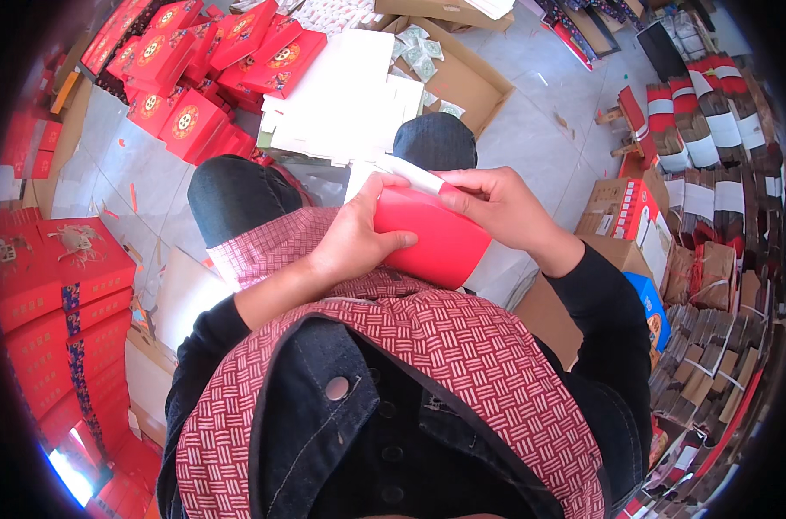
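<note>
Above my lap I hold a red cardboard box piece (pixel 432 242), its smooth red face turned up and tilted. A white flap (pixel 417 175) runs along its far edge. My left hand (pixel 358 229) grips the left side, thumb lying on the red face and fingers at the far edge. At the far right corner my right hand (pixel 501 203) pinches the piece where the white flap meets the red face. The underside is hidden. Just beyond my hands lies a stack of white sheets (pixel 350 95), between my knees.
Red gift boxes (pixel 185 121) are heaped at the far left, and more red boxes (pixel 99 294) stand stacked at left. An open carton (pixel 488 82) holds small clear packets (pixel 419 54). Banded bundles of flat card (pixel 700 203) line the right side. Scraps litter the tiled floor (pixel 549 121).
</note>
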A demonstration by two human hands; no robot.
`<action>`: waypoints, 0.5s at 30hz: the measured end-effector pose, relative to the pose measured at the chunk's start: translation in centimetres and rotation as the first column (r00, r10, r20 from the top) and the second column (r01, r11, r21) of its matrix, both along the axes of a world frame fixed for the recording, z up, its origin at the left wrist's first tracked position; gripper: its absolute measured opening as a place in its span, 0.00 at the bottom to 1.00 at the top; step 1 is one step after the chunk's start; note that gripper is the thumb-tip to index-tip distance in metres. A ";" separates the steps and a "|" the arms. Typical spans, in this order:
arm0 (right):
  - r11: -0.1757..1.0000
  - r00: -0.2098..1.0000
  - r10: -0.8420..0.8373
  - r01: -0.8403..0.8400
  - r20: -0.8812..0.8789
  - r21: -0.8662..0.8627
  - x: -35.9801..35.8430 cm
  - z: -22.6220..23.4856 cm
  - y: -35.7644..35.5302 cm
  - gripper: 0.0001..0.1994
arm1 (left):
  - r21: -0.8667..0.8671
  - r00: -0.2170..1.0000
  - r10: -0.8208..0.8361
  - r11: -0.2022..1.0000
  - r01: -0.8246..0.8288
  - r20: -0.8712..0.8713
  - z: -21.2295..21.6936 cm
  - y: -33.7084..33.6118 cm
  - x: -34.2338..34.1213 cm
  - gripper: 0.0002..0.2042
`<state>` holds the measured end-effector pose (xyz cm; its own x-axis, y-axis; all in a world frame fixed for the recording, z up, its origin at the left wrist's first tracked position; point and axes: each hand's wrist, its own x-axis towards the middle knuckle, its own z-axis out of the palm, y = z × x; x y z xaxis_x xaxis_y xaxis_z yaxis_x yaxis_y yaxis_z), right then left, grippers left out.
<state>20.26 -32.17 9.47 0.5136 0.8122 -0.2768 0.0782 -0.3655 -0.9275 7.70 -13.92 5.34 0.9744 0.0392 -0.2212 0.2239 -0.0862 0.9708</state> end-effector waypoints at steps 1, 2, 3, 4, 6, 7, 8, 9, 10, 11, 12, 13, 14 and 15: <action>1.000 0.999 0.009 -0.009 0.040 -0.001 0.1 -0.3 0.0 0.14 | 0.022 1.000 -0.011 1.000 0.011 -0.007 0.3 0.1 -0.1 0.28; 1.000 0.997 0.021 -0.021 0.080 -0.003 0.2 -0.5 0.1 0.14 | 0.042 1.000 -0.019 0.999 0.020 -0.014 0.6 0.1 -0.2 0.28; 0.998 0.996 0.038 -0.034 0.078 -0.047 0.1 -0.4 0.2 0.15 | 0.057 1.000 -0.026 0.998 0.025 0.012 0.7 0.1 -0.2 0.28; 0.995 0.996 0.054 -0.047 0.075 -0.091 -0.1 -0.1 0.5 0.15 | 0.071 0.999 -0.033 0.997 0.030 0.038 0.8 0.1 -0.1 0.29; 0.991 0.994 0.065 -0.054 0.090 -0.121 -0.3 -0.1 0.6 0.15 | 0.078 0.997 -0.039 0.996 0.034 0.061 0.9 0.1 -0.2 0.29; 0.993 0.992 0.061 -0.049 0.107 -0.108 -0.4 -0.4 0.5 0.16 | 0.070 0.998 -0.037 0.997 0.033 0.057 0.8 0.1 -0.2 0.29; 0.995 0.990 0.059 -0.047 0.126 -0.093 -0.3 -0.6 0.5 0.16 | 0.063 0.998 -0.033 0.998 0.029 0.054 0.7 0.1 -0.2 0.29; 0.994 0.989 0.057 -0.044 0.138 -0.101 -0.3 -0.5 0.6 0.16 | 0.060 0.998 -0.022 0.998 0.019 0.065 0.6 0.1 -0.2 0.29; 0.993 0.987 0.057 -0.041 0.150 -0.108 -0.4 -0.2 0.5 0.16 | 0.057 0.997 -0.012 0.998 0.008 0.076 0.5 0.2 -0.3 0.29; 0.993 0.985 0.057 -0.039 0.161 -0.116 -0.6 -0.1 0.5 0.16 | 0.053 0.996 -0.001 0.999 -0.004 0.086 0.3 0.2 -0.4 0.29; 0.996 0.981 0.044 -0.029 0.187 -0.083 -0.9 -0.1 0.4 0.15 | 0.022 0.998 -0.006 1.000 0.005 0.055 0.2 0.2 -0.4 0.30; 0.999 0.977 0.030 -0.020 0.212 -0.049 -1.2 -0.1 0.4 0.15 | -0.010 1.000 -0.012 1.000 0.012 0.024 0.0 0.4 -0.4 0.30; 1.000 0.971 0.018 -0.014 0.238 -0.018 -1.5 0.0 0.4 0.15 | -0.044 1.000 -0.017 0.999 0.017 -0.006 -0.1 0.4 -0.4 0.31; 1.000 0.968 0.026 -0.021 0.250 -0.023 -1.6 0.2 0.4 0.15 | -0.054 1.000 -0.016 0.998 0.015 -0.018 -0.2 0.5 -0.4 0.29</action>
<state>18.64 -31.81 9.65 0.5498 0.8201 -0.1585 0.3156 -0.3796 -0.8697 7.31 -13.46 5.15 0.9705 0.0121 -0.2408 0.2410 -0.0370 0.9698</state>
